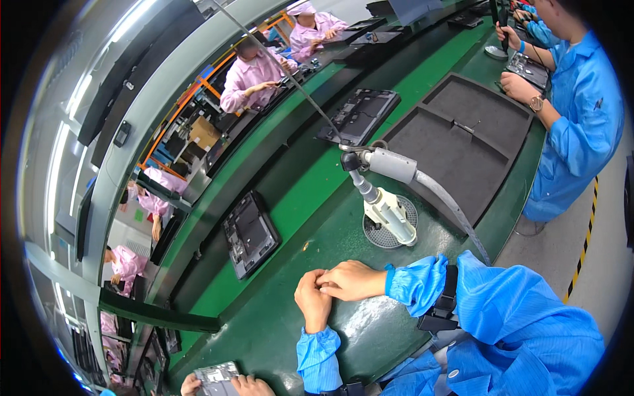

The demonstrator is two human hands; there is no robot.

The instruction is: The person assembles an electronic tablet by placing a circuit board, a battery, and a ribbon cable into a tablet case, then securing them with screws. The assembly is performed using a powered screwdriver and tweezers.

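My left hand [313, 298] and my right hand [355, 280] meet over the green bench, both in blue sleeves. The fingers of the left hand are curled, and the right hand's fingers lie bent across them. Whatever may be between the fingers is hidden. Just beyond the hands, a white-and-grey handheld power tool [389, 214] hangs from a jointed arm above a round perforated grey disc [380, 237]. An opened laptop base [251, 234] lies on the bright green strip, farther off to the left.
A large black compartment tray [432, 168] stands right of the tool. Another opened laptop base [360, 115] lies farther along the strip. Another person's hands [247, 386] hold a silvery device part at lower left. A blue-clad co-worker [578, 125] works at right. A dark green bar [158, 311] juts in from the left.
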